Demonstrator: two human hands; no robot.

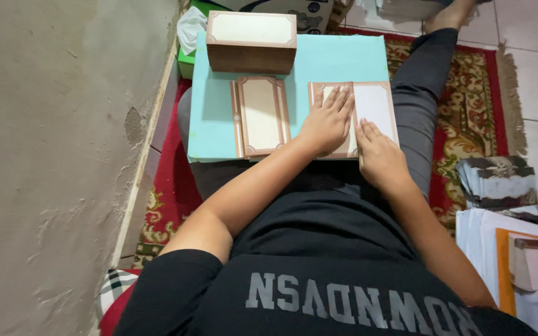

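Observation:
A light blue board [337,62] rests across my lap. On its right part lies an open folded card [378,106] with a brown ornamental border. My left hand [328,121] lies flat on the card's left half, fingers spread. My right hand [375,152] presses the card's lower middle, near the fold. A second bordered card [259,115] lies folded on the board to the left. A thick stack of the same cards [251,40] stands at the board's far left corner.
A plaster wall [57,155] runs along the left. A red patterned rug [468,106] covers the floor. Piles of paper and card sheets [505,249] sit at the right. A green box with tissue [189,37] lies behind the board.

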